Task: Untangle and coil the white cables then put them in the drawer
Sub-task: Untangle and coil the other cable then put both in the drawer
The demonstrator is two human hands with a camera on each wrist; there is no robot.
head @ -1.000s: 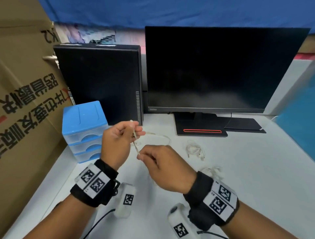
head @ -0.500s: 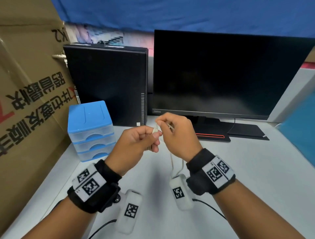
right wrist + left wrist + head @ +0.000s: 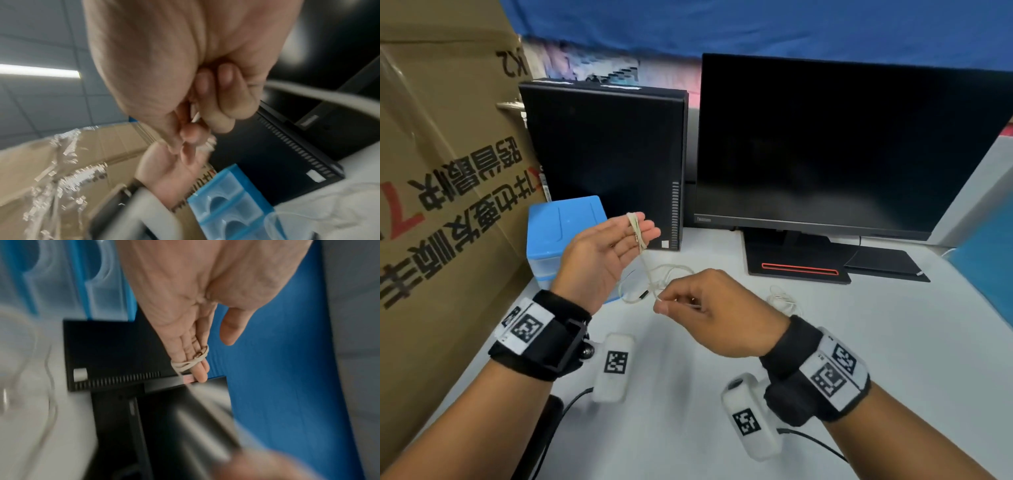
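Observation:
A thin white cable [image 3: 654,274] runs between my two hands above the desk. My left hand [image 3: 633,233] is palm up with straight fingers, and several turns of the cable [image 3: 190,362] are wound round those fingers. My right hand [image 3: 662,303], lower and nearer to me, pinches the loose part of the cable [image 3: 195,117] between thumb and forefinger. Slack loops hang between the hands. A second tangled white cable [image 3: 782,301] lies on the desk to the right of my right hand. The blue drawer unit [image 3: 561,233] stands behind my left hand, its drawers closed.
A black computer case [image 3: 602,164] and a black monitor [image 3: 842,144] on its stand [image 3: 798,267] stand at the back of the white desk [image 3: 893,342]. A large cardboard box [image 3: 441,205] borders the left side.
The hands, together in front of the monitor half a second ago, have parted. The right hand has drawn the cable down towards me; the left hand has opened palm up with cable wound round its fingers.

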